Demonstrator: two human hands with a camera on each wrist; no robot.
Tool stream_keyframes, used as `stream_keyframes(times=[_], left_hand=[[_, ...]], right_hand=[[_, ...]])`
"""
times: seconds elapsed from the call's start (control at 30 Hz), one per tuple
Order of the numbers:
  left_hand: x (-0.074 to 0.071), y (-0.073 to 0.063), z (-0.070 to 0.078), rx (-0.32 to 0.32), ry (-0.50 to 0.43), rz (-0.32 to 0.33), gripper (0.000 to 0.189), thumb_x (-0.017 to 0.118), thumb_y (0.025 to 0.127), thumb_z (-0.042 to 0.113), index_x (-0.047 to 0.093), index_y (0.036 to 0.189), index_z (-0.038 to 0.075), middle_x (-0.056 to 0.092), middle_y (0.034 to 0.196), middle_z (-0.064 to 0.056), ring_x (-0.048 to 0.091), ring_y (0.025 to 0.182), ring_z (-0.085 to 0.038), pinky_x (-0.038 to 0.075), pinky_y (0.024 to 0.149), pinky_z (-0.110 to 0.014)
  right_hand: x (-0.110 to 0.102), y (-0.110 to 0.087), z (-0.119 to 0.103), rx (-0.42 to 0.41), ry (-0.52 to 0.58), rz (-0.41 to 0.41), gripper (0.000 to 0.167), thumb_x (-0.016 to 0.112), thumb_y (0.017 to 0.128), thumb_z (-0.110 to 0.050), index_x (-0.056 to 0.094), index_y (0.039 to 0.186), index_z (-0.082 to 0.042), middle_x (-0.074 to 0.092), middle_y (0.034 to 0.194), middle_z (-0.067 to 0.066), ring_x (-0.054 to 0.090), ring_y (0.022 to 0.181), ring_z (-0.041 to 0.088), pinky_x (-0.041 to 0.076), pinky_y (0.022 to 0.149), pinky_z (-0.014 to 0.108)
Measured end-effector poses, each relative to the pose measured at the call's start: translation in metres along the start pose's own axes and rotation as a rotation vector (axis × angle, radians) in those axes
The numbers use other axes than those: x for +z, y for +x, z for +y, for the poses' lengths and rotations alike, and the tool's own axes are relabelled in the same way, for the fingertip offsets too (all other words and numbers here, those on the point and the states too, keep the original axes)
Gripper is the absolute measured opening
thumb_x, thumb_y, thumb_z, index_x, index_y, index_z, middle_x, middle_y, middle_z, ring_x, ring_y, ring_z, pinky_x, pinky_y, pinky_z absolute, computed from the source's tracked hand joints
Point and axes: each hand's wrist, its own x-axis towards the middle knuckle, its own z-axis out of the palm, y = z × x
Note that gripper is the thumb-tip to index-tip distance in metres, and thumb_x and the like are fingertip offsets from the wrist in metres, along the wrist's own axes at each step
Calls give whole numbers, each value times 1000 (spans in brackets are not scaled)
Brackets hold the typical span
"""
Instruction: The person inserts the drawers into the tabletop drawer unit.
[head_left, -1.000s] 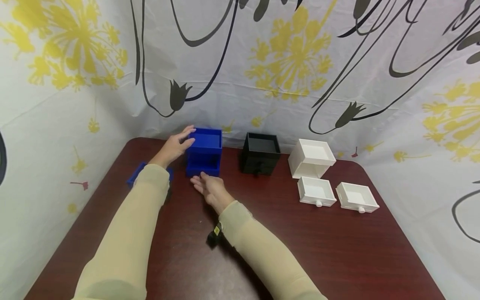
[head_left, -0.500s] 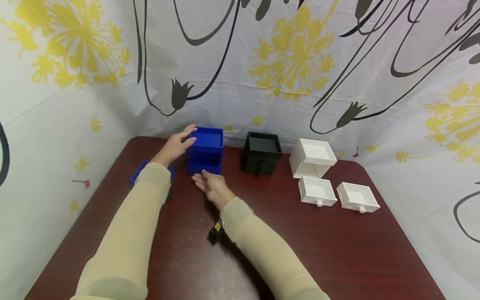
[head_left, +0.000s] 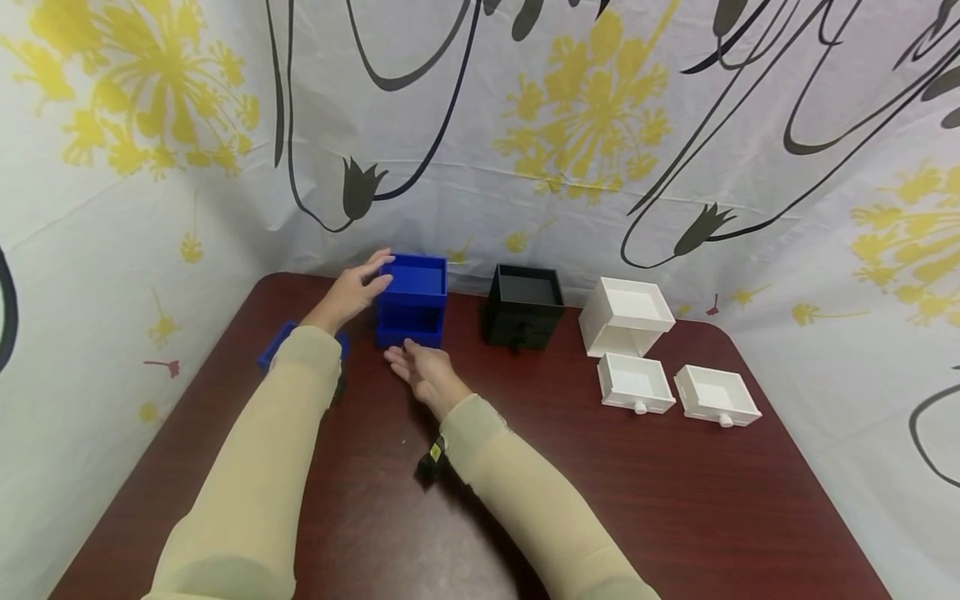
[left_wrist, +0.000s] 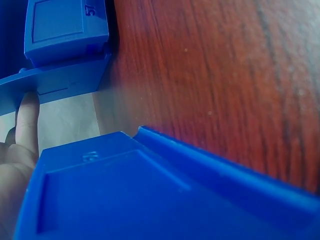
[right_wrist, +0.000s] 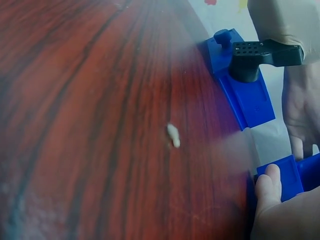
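A small blue cabinet (head_left: pixel 412 302) stands at the back left of the table, with a tray-like top and an open front. My left hand (head_left: pixel 351 293) lies along its upper left side, thumb and forefinger extended; in the left wrist view a straight finger (left_wrist: pixel 28 120) touches the blue wall. My right hand (head_left: pixel 426 372) is at its lower front edge, palm turned up, fingers extended. In the right wrist view its fingertips touch the blue front (right_wrist: pixel 282 175). A separate blue drawer (head_left: pixel 276 346) with a knob lies to the left, partly hidden behind my left forearm.
To the right stand a black cabinet (head_left: pixel 525 307) and a white cabinet (head_left: pixel 626 318) with an open front. Two white drawers (head_left: pixel 636 383) with round knobs lie before the white one. A patterned cloth (head_left: pixel 480 150) hangs behind the table. A tiny pale bit (right_wrist: pixel 173 135) lies on the tabletop.
The head view has shifted slightly. Both hands keep nearly the same place at the blue cabinet, and no drawer has visibly moved.
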Motion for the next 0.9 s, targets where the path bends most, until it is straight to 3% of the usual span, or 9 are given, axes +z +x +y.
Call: stream_keyframes(times=[0.9], left_hand=[[0,-1,-3,9,-11,-3,55,54,107,35,44,156,13,25,167,4,25,152,-26,29,117,-52]], right_hand=[[1,4,-1,2,-7,5,36,56,105,-10,56,139,4,70,118,22,69,112,30,54,97,40]])
